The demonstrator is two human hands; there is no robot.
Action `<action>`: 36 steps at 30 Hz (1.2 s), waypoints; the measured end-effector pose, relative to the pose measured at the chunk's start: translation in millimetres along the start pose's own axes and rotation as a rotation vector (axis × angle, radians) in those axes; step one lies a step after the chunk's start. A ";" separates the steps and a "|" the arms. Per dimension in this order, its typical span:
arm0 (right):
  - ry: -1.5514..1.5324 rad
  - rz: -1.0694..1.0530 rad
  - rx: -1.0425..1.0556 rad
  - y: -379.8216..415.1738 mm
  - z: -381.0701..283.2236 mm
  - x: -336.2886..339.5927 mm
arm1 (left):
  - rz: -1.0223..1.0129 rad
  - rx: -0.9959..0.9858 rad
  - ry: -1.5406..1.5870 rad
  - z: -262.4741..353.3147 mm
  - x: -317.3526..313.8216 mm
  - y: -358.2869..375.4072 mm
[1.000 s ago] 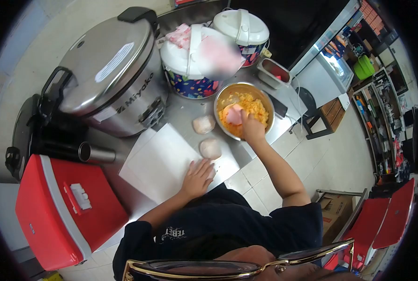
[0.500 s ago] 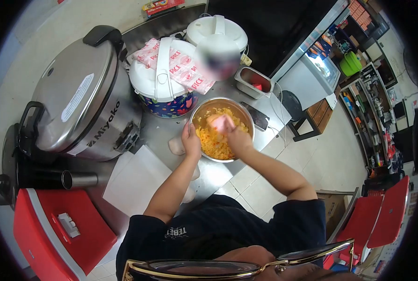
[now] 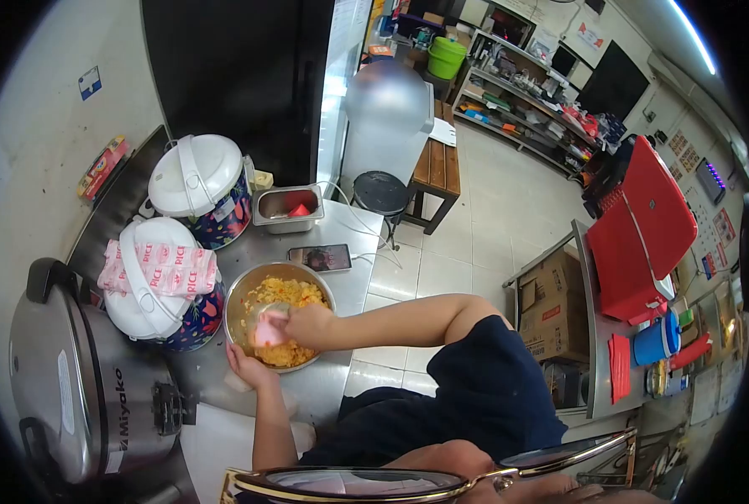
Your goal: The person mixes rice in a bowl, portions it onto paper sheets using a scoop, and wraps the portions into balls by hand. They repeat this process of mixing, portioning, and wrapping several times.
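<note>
A round steel bowl (image 3: 231,311) of yellow-orange rice (image 3: 293,291) stands on the metal table. My left hand (image 3: 251,367) grips its near-left rim, with the thumb on the side. Inside the bowl, my right hand (image 3: 309,326) is closed around a pink rice paddle (image 3: 269,330), whose blade is down in the rice; its handle is hidden by the fingers. Just beyond the bowl lies a phone (image 3: 320,258) with its screen lit.
Two lidded white-topped rice containers (image 3: 191,176) stand at the left, a printed RICE wrapper (image 3: 160,269) on the nearer one. Beside them is a large Miyako cooker (image 3: 131,403). A steel pan (image 3: 284,225) holds something red. A black stool (image 3: 379,193) stands past the table edge.
The view has swung to the right, so the bowl and table appear further left. My left hand still holds the rim, and the paddle has shifted within the rice.
</note>
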State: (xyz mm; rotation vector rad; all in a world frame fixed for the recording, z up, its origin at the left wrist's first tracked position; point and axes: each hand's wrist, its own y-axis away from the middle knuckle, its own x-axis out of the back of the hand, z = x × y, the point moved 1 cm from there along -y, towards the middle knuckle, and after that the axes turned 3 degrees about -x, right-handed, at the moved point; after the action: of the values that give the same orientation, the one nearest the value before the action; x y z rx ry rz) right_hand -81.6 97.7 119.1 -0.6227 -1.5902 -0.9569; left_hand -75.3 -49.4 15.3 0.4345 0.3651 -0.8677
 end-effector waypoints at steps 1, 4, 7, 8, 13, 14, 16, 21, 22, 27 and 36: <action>-0.009 0.043 -0.011 -0.4 5.2 -3.7 | 0.013 0.023 0.041 2.3 0.6 3.1; -0.081 -0.001 0.107 10.0 -15.1 -17.5 | -0.063 0.177 0.238 -53.9 32.9 -28.0; -0.317 -0.067 -0.081 14.3 -30.8 -34.1 | 0.197 0.191 0.278 -20.0 7.4 6.1; -0.350 -0.116 -0.083 12.6 -29.3 -29.6 | 0.085 0.157 0.332 -19.8 9.2 4.7; -0.582 -0.363 0.038 -22.4 25.5 -17.1 | -0.016 -0.006 0.242 -16.0 8.5 1.3; -0.579 -0.364 0.054 -28.0 36.7 -20.4 | -0.045 -0.102 0.123 -16.3 10.4 -1.7; -0.333 -0.130 0.101 -37.2 45.8 -22.0 | -0.081 -0.136 0.054 -17.1 14.8 -3.3; 0.056 0.012 -0.118 -28.3 -15.9 -24.7 | -0.108 -0.137 0.085 -25.6 16.2 -6.7; 0.005 -0.018 -0.111 -16.2 -26.5 -22.0 | -0.103 -0.139 0.084 -22.5 14.0 -5.7; -0.177 -0.120 -0.075 21.0 -32.9 -15.9 | -0.084 -0.105 0.152 -16.7 3.4 6.6; -1.038 -0.328 -0.273 -0.2 27.5 -15.2 | -0.180 -0.105 0.074 -22.7 13.5 -2.2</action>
State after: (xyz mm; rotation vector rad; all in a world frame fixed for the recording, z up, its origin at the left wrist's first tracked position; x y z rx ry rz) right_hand -92.9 122.1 103.1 -1.1941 -2.5499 -1.1846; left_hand -72.0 -47.9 -10.9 0.3402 0.5212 -1.0045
